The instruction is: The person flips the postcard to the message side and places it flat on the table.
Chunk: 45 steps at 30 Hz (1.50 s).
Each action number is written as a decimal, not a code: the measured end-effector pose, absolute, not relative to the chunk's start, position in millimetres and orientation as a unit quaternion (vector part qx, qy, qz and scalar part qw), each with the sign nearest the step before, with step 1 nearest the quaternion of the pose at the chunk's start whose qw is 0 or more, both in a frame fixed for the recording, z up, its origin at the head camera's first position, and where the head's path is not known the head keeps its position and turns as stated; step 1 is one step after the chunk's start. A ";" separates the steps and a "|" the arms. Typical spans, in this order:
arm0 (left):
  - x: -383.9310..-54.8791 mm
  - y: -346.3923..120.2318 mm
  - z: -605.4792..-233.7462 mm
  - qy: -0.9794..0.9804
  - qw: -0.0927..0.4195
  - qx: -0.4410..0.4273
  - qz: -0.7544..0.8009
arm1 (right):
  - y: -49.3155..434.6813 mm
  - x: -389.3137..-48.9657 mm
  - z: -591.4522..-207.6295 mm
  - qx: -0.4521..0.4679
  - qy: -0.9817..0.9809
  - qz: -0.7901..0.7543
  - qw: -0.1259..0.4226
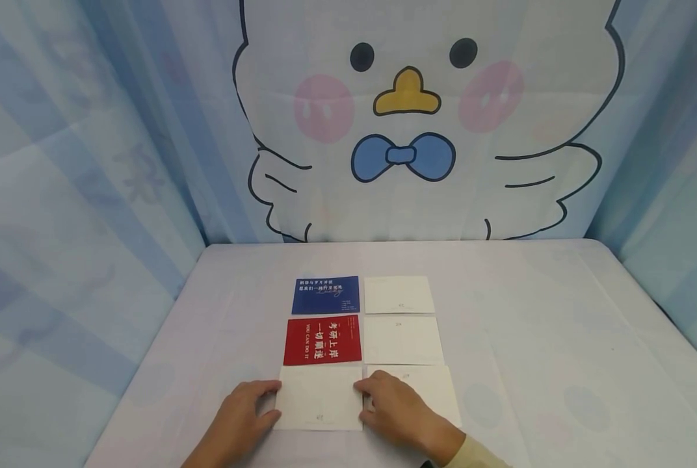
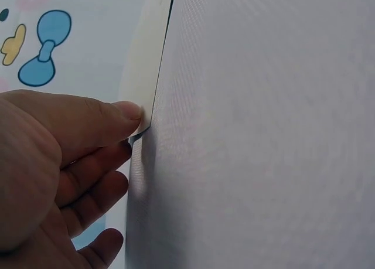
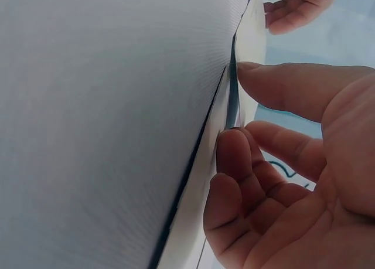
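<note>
A white card (image 1: 320,396) lies at the front left of two columns of cards, small print near its lower edge. My left hand (image 1: 237,416) holds its left edge with thumb and index finger; in the left wrist view the thumb rests on the corner of the card (image 2: 147,64). Thumb and fingers of my right hand (image 1: 398,409) hold the right edge. In the right wrist view that edge of the card (image 3: 252,40) stands slightly off the table. Beneath my right hand, partly hidden, is another white card (image 1: 436,393).
Behind the held card lie a red card (image 1: 323,340) with white lettering and a blue card (image 1: 326,296). Two white cards, the middle one (image 1: 404,340) and the far one (image 1: 399,294), lie beside them. A pale cloth (image 1: 536,312) covers the table; printed curtains (image 1: 407,208) surround it.
</note>
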<state>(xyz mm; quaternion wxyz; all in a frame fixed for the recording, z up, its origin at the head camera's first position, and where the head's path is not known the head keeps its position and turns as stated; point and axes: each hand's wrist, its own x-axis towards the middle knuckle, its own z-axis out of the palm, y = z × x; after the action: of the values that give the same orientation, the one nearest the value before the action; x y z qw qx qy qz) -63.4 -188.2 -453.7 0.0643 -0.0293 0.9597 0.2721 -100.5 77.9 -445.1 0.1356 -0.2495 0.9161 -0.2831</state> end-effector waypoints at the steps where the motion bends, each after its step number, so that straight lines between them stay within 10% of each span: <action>1: -63.3 -188.3 -453.9 0.960 0.065 -0.030 0.270 | 78.0 -100.2 -445.3 -0.250 0.917 -0.280 0.135; 45: -61.2 -193.1 -452.7 0.956 0.081 -0.024 0.279 | 73.9 -97.2 -443.2 -0.280 0.925 -0.235 0.102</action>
<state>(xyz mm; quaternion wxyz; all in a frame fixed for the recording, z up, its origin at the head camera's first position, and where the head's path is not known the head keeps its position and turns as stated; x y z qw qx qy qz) -61.2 -193.1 -452.7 0.0811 -0.0244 0.9564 0.2793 -97.2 73.9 -443.2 0.1021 -0.2803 0.9250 -0.2353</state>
